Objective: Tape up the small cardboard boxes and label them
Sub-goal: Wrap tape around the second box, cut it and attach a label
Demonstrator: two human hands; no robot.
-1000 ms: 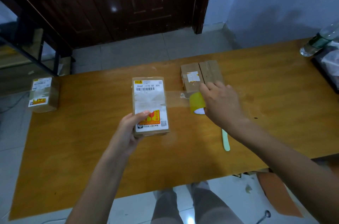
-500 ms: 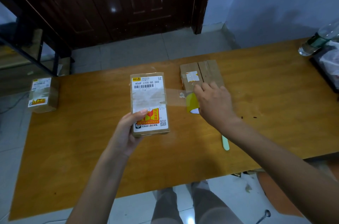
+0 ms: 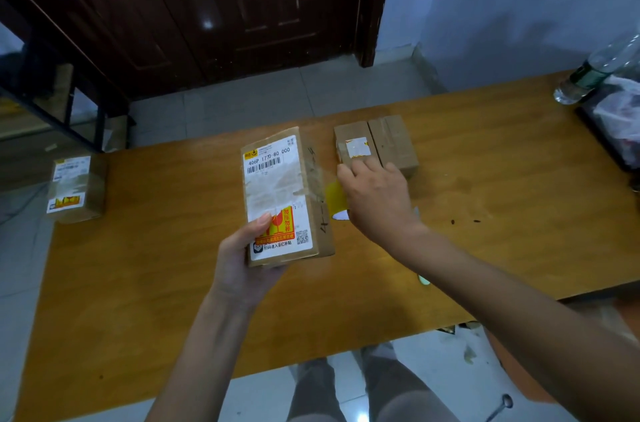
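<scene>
Labelled cardboard box is held tilted above desk, centre of view. Left hand grips its near end from 7 o'clock, thumb on the label. Right hand, at 3 o'clock of the box, has fingers curled round a yellow tape roll; clear tape runs from roll across the box face. Box judged light and stiff (glossy tape likely slick), best gripped by the short ends. Two plain boxes lie at 1 o'clock, beyond the right hand.
</scene>
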